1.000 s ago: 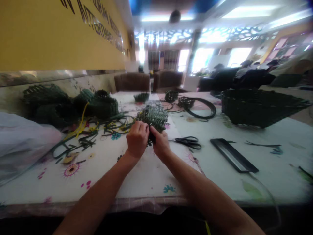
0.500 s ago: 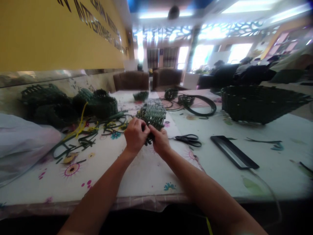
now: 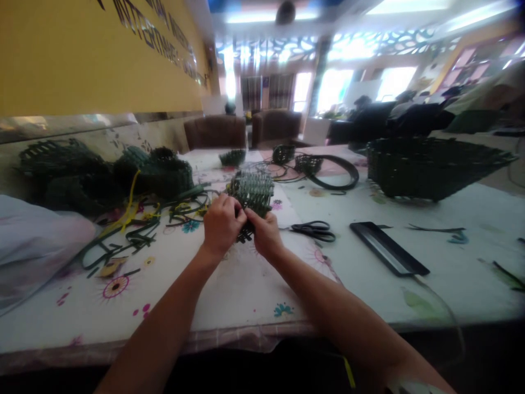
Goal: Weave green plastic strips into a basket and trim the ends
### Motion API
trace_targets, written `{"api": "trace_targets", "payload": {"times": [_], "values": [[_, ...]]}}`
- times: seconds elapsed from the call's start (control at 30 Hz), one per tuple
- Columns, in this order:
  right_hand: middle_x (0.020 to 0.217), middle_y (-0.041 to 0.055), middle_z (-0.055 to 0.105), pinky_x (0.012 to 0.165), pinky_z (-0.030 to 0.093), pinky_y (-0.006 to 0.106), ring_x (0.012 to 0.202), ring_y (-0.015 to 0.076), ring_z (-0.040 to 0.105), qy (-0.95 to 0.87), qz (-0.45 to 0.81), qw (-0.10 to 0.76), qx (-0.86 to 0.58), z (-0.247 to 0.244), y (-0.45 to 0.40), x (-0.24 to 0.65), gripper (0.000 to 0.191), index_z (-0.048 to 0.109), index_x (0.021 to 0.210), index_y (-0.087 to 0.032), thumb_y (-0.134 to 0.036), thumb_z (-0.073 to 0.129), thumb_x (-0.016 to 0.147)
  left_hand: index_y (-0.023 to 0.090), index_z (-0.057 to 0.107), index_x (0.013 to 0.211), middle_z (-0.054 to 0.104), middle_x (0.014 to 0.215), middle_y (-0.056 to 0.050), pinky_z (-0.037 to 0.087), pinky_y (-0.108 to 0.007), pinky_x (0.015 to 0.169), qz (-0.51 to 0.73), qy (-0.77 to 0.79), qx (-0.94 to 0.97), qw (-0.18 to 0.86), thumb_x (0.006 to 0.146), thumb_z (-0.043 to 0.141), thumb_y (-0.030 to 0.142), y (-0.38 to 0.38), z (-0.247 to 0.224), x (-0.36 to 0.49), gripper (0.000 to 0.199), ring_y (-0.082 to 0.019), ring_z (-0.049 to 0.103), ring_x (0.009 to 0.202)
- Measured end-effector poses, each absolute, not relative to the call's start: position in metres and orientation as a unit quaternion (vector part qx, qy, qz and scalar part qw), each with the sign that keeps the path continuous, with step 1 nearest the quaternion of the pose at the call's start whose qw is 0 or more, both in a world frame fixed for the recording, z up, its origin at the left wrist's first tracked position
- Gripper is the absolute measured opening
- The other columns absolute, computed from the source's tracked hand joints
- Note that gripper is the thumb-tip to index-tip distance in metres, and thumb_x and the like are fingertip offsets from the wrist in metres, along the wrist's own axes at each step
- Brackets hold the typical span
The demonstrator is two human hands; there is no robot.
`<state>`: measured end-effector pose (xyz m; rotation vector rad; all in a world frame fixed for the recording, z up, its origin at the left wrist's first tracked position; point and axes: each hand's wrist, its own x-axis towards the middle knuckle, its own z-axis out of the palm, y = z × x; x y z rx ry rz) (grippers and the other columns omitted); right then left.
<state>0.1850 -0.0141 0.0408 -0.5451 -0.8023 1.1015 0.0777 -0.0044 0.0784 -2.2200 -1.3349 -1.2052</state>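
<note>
A long table (image 3: 463,284) covered by a flowered cloth is spread with weaving materials. A large dark green woven basket (image 3: 426,169) is set at the right, and a black tray (image 3: 388,249) and scissors (image 3: 314,231) are laid nearer the middle. A small green woven piece (image 3: 251,191) is clamped near mid-table between the left hand (image 3: 223,225) and right hand (image 3: 264,234), which are held close together.
</note>
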Motion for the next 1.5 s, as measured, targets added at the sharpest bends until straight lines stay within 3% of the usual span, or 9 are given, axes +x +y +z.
{"api": "trace_targets", "payload": {"times": [0.37, 0.5, 0.67, 0.87, 1.27, 1.5], "values": [[0.072, 0.0009, 0.071, 0.071, 0.052, 0.03, 0.066, 0.0146, 0.063, -0.325, 0.511, 0.749, -0.269, 0.044, -0.014, 0.182, 0.017, 0.071, 0.073, -0.016, -0.026, 0.078, 0.061, 0.021, 0.051, 0.075, 0.058, 0.082, -0.005, 0.043, -0.035, 0.078, -0.473, -0.435, -0.756, 0.127, 0.078, 0.06, 0.014, 0.003, 0.067, 0.081, 0.012, -0.022, 0.052, 0.084], [0.07, 0.0007, 0.07, 0.07, 0.053, 0.029, 0.065, 0.0141, 0.062, -0.319, 0.507, 0.748, -0.286, 0.046, -0.016, 0.183, 0.018, 0.071, 0.071, -0.015, -0.028, 0.079, 0.061, 0.02, 0.052, 0.078, 0.057, 0.082, -0.005, 0.042, -0.036, 0.079, -0.474, -0.409, -0.77, 0.12, 0.084, 0.057, 0.016, 0.001, 0.064, 0.078, 0.009, -0.022, 0.051, 0.084], [0.083, 0.0036, 0.075, 0.078, 0.053, 0.03, 0.076, 0.0162, 0.067, -0.347, 0.561, 0.706, -0.258, 0.052, -0.016, 0.193, 0.027, 0.074, 0.082, -0.015, -0.03, 0.082, 0.06, 0.019, 0.057, 0.087, 0.06, 0.089, -0.006, 0.044, -0.036, 0.084, -0.496, -0.379, -0.777, 0.081, 0.092, 0.05, 0.019, -0.004, 0.063, 0.073, 0.008, -0.021, 0.053, 0.09], [0.081, 0.0034, 0.075, 0.08, 0.053, 0.031, 0.075, 0.0169, 0.067, -0.376, 0.578, 0.68, -0.25, 0.05, -0.014, 0.195, 0.029, 0.074, 0.084, -0.015, -0.031, 0.083, 0.062, 0.019, 0.059, 0.081, 0.057, 0.083, -0.004, 0.046, -0.033, 0.079, -0.515, -0.396, -0.759, 0.033, 0.087, 0.058, 0.019, -0.005, 0.068, 0.069, 0.005, -0.019, 0.054, 0.085], [0.073, 0.0018, 0.072, 0.069, 0.052, 0.027, 0.068, 0.0152, 0.065, -0.373, 0.571, 0.682, -0.263, 0.047, -0.017, 0.19, 0.02, 0.073, 0.077, -0.015, -0.03, 0.08, 0.064, 0.019, 0.057, 0.075, 0.057, 0.079, -0.003, 0.044, -0.031, 0.074, -0.507, -0.455, -0.725, 0.102, 0.081, 0.06, 0.016, -0.011, 0.067, 0.074, 0.008, -0.019, 0.054, 0.079], [0.071, 0.001, 0.071, 0.07, 0.052, 0.029, 0.065, 0.0146, 0.063, -0.362, 0.528, 0.712, -0.287, 0.048, -0.018, 0.183, 0.017, 0.073, 0.073, -0.015, -0.026, 0.078, 0.061, 0.021, 0.05, 0.072, 0.054, 0.077, -0.003, 0.043, -0.033, 0.073, -0.499, -0.456, -0.728, 0.114, 0.077, 0.06, 0.013, -0.01, 0.067, 0.076, 0.014, -0.02, 0.053, 0.079]]}}
